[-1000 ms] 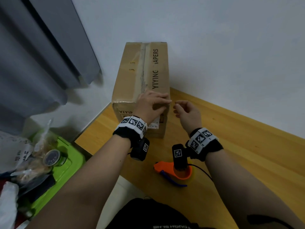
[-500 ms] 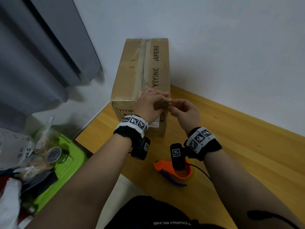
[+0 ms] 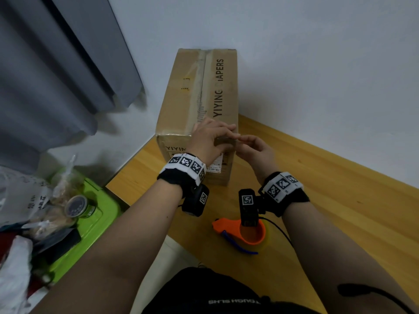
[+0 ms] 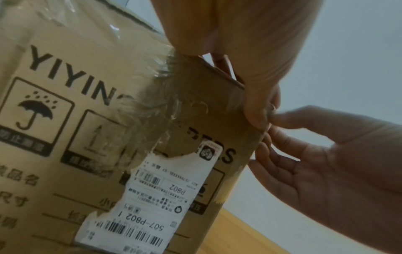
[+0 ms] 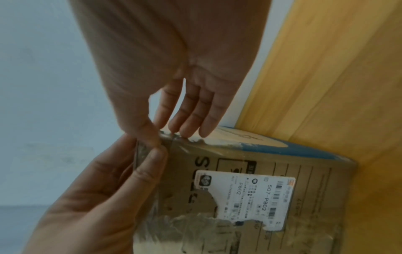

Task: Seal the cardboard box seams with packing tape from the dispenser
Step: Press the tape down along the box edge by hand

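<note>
The tall cardboard box (image 3: 197,94) stands on the wooden table (image 3: 340,200), with old clear tape along its top seam and a torn label (image 4: 152,197) on its near face. My left hand (image 3: 217,137) grips the box's near top right corner, thumb (image 4: 259,110) pressed on the near face and fingers over the top. My right hand (image 3: 247,141) touches the same corner, its thumb (image 5: 152,135) meeting my left thumb and its straight fingers (image 5: 191,120) resting on the side edge. The orange tape dispenser (image 3: 226,224) lies on the table near me, untouched.
The box sits at the table's far left corner against the white wall. A grey curtain (image 3: 56,64) hangs to the left. Below the table's left edge, a green bin (image 3: 99,214) holds a jar (image 3: 76,206) and plastic bags. Bare table stretches to the right.
My right hand, apart from the box with curled fingers a second ago, has moved left to the corner and now touches it beside my left thumb. My left hand has stayed in place.
</note>
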